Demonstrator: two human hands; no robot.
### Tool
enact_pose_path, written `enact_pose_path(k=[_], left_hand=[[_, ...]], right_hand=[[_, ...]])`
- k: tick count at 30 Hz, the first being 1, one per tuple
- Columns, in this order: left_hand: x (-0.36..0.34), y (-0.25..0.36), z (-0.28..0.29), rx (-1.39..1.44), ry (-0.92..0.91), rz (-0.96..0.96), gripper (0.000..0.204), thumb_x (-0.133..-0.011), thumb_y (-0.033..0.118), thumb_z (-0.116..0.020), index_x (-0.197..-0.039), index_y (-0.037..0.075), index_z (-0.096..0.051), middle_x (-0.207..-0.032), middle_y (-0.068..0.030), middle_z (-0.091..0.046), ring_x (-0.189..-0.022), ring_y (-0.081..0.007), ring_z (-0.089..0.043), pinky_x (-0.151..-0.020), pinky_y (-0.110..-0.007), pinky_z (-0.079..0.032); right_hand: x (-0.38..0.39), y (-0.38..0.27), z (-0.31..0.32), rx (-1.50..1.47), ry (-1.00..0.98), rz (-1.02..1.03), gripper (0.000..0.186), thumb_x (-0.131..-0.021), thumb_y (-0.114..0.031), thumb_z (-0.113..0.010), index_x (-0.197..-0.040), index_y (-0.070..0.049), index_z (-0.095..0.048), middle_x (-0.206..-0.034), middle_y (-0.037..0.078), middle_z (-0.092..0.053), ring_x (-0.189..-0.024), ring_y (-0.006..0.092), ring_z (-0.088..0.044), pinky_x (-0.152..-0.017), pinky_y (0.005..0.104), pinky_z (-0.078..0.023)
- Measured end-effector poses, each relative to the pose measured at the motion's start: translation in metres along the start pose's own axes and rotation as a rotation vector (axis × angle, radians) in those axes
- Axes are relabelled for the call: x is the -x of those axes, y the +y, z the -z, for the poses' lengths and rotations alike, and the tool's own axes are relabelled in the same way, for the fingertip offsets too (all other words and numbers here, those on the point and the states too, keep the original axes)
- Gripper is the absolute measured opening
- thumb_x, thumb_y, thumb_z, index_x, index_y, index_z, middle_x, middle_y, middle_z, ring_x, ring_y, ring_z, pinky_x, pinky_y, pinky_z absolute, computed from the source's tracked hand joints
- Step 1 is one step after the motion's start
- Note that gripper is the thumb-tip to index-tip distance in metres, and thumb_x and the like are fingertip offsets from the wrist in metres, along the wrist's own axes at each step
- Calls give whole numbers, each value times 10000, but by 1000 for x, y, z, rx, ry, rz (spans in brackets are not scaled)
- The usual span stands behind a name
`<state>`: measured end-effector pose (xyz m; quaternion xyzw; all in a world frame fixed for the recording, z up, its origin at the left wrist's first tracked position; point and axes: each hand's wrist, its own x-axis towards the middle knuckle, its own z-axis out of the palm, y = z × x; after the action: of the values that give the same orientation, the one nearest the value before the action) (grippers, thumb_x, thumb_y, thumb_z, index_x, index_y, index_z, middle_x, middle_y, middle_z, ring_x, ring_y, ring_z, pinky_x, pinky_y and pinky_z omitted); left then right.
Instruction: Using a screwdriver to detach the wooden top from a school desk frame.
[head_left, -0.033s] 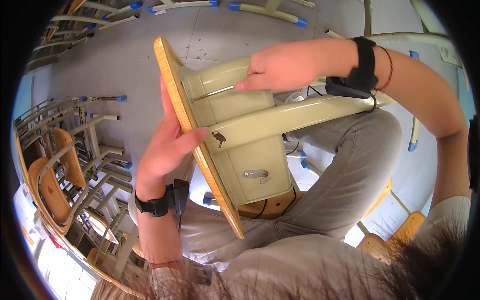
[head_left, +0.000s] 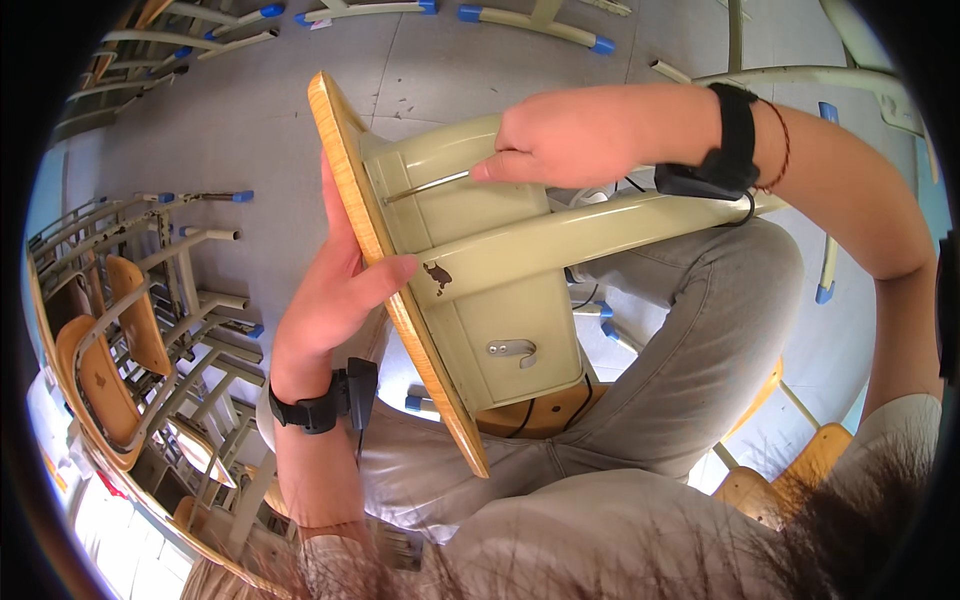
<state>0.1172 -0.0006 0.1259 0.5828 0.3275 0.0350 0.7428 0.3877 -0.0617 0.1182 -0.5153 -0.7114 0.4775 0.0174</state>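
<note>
A school desk lies tipped across my lap, its wooden desktop point(head_left: 395, 285) standing on edge with the cream metal drawer box point(head_left: 510, 330) to its right. My left hand point(head_left: 345, 285) is closed on the desktop's edge, thumb on the metal side and fingers partly hidden behind the wood. Inside my closed right hand point(head_left: 570, 138) is a screwdriver point(head_left: 430, 187); its thin shaft points left and its handle is hidden. The tip meets the box's flange near the desktop; any screw there is too small to make out. Lower on the box is a metal hook point(head_left: 513, 350).
A cream leg bar point(head_left: 600, 228) with chipped paint runs right from the desk above my right thigh. Stacked chairs point(head_left: 110, 380) with wooden seats crowd the left. Blue-capped furniture feet point(head_left: 535, 25) stand on the grey floor ahead. Black devices are strapped to both wrists.
My right wrist has shifted very slightly. The desk, the screwdriver tip and my left hand look the same.
</note>
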Motion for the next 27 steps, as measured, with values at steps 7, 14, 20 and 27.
enact_pose_path(k=[7,14,20,27], left_hand=[[1,1,2,5,-11,17,1141,-816,77,-610,-1553,150,259,-1547,-135,-300,-1417,-251,-339,-1177,-394,-266],[0,0,3,-16,-15,25,1137,-811,61,-604,-1558,155,249,-1554,-129,-274,-1426,-250,-310,-1183,-395,-254],[1,3,2,0,-18,-5,1125,-818,28,-588,-1558,158,249,-1547,-127,-282,-1419,-247,-316,-1180,-393,-261],[0,2,3,13,-38,21,1126,-825,19,-579,-1549,161,272,-1551,-127,-283,-1409,-242,-329,-1176,-391,-270]], right_hand=[[9,-10,-24,475,365,-40,485,-1033,-389,-478,-827,19,-641,-574,194,-596,-570,413,-613,-600,462,-523],[-2,6,1,-104,49,51,552,-1041,-469,-444,-739,-24,-566,-583,99,-554,-543,237,-594,-565,397,-518],[2,-12,18,-530,-407,-327,632,-1059,-537,-351,-693,-49,-515,-568,7,-478,-526,174,-496,-503,335,-421],[4,-18,-4,-63,29,-103,602,-1058,-456,-399,-676,-17,-555,-562,128,-561,-485,300,-544,-510,446,-466]])
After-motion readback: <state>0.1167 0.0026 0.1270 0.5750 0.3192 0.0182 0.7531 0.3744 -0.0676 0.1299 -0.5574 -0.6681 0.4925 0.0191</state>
